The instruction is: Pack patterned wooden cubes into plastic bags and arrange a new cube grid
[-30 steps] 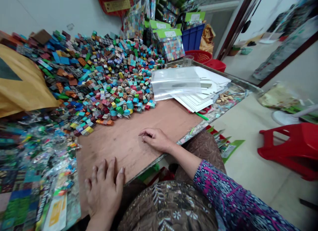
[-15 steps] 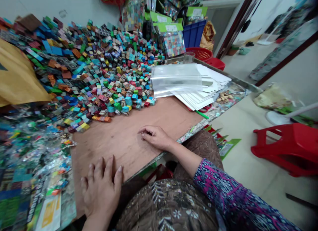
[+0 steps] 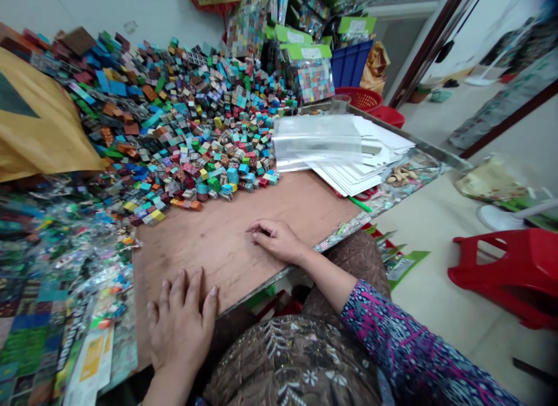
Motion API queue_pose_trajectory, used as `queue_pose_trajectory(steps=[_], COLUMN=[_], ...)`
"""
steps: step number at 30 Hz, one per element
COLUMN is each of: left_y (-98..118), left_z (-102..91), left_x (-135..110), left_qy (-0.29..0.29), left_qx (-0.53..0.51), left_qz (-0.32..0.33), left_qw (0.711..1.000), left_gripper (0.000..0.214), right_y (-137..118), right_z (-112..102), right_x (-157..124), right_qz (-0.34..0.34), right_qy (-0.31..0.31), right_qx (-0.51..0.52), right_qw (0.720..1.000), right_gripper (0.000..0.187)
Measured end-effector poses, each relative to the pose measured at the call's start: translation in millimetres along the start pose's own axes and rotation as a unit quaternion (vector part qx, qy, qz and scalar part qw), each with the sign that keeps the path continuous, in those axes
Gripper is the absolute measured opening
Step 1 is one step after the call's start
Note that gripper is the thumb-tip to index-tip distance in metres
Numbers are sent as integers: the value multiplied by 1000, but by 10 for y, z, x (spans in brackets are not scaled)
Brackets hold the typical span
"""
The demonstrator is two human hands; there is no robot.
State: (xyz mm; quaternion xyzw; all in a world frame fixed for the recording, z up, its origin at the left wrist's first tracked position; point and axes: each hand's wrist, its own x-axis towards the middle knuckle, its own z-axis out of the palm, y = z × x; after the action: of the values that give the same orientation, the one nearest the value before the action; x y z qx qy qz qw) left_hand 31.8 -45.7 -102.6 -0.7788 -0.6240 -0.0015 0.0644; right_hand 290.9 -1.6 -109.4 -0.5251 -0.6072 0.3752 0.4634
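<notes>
My left hand [image 3: 181,324] lies palm down on a flat brown board [image 3: 218,243], near its left front corner, with the fingers spread. My right hand [image 3: 276,239] rests on the board's front part, loosely curved, with a gap between thumb and forefinger; I see nothing in it. Beyond both hands, a large heap of small patterned coloured cubes [image 3: 213,138] reaches the board's back edge. To the right of the heap, clear plastic sleeves [image 3: 318,138] lie on a stack of white cards [image 3: 370,173].
Small plastic-wrapped pieces [image 3: 87,249] cover the table's left side beneath a yellow bag [image 3: 43,121]. A green pen-like stick [image 3: 360,204] lies by the cards. Packs of cubes [image 3: 309,74], a blue crate [image 3: 349,63] and red baskets [image 3: 360,96] stand behind. A red stool [image 3: 510,272] is at right.
The view has turned slightly, so the heap and table appear further right. Both hands stay in the same places on the board.
</notes>
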Motion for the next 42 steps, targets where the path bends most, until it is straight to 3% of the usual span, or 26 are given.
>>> queue_pose_trajectory(steps=[23, 35, 42], left_y=[101, 5, 74], left_z=[-87, 21, -57], left_x=[-14, -20, -9], left_qy=[-5, 2, -12], left_qx=[-11, -13, -8], left_qz=[-26, -9, -29], left_qw=[1000, 1000, 999], left_gripper=[57, 60, 59], right_y=[30, 1, 5], right_z=[-1, 1, 10], right_x=[-9, -19, -25], right_qz=[-4, -1, -8], right_qy=[-8, -3, -1], right_qx=[5, 1, -3], right_qw=[1000, 1000, 1000], right_gripper=[21, 22, 21])
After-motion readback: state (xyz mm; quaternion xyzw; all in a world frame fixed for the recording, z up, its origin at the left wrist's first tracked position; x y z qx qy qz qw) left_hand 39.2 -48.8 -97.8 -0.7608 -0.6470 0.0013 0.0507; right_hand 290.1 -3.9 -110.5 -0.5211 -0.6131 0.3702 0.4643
